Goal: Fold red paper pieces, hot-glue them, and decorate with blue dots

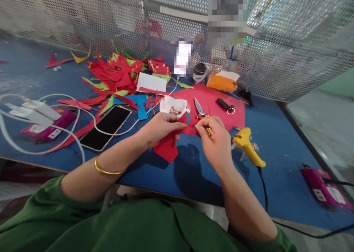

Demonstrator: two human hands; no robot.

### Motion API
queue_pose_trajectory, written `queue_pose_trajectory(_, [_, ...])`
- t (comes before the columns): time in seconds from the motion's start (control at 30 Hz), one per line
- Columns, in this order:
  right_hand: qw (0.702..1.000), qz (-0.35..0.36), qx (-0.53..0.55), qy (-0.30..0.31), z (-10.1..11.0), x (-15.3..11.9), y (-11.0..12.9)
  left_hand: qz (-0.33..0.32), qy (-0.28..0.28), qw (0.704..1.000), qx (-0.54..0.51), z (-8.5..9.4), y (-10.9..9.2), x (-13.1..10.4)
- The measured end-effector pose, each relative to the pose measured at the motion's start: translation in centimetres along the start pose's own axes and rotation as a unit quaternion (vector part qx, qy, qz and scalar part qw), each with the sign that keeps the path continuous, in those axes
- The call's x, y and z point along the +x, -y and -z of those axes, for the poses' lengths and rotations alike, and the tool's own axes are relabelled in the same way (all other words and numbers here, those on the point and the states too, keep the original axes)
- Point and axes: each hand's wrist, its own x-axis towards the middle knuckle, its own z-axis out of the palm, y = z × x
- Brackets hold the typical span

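A cut piece of red paper (pixel 169 149) with small blue squares stuck on it hangs over the table. My left hand (pixel 160 129) grips it between thumb and fingers near its middle. At the paper's right end, my right hand (pixel 214 137) has thumb and forefinger pinched together at a small blue paper square (pixel 194 126), partly hidden by the fingertips. Just behind the red paper stands a white bowl (pixel 165 106) with tiny coloured paper bits inside. Scissors (pixel 199 107) lie behind my right hand, their handles partly covered by it.
A yellow glue gun (pixel 249 147) with a black cord lies right. Red and green paper scraps (pixel 121 73) are heaped at back left. A dark phone (pixel 106 128), white cables and a purple power strip (pixel 52 125) lie left. Keys (pixel 225 106) rest on red sheet (pixel 238 115).
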Motion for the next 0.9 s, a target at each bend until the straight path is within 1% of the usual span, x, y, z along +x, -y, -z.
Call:
queue_pose_trajectory(0.1, [1.000,0.023,-0.008,0.003,-0.07,-0.02,0.02,-0.020,-0.007,1.000,-0.001,-0.05,0.19,-0.01])
queue_pose_trajectory(0.27, [0.999,0.026,-0.024,-0.006,-0.24,-0.17,0.10,-0.046,0.002,0.999,0.014,-0.21,0.54,0.02])
queue_pose_trajectory(0.6, [1.000,0.005,-0.020,-0.016,-0.54,-0.28,0.15,-0.051,0.010,0.999,0.009,-0.23,0.87,0.13])
queue_pose_trajectory(0.9, [0.999,0.014,-0.035,-0.013,-0.61,-0.39,0.28,-0.036,0.020,0.999,0.004,-0.34,0.62,-0.02])
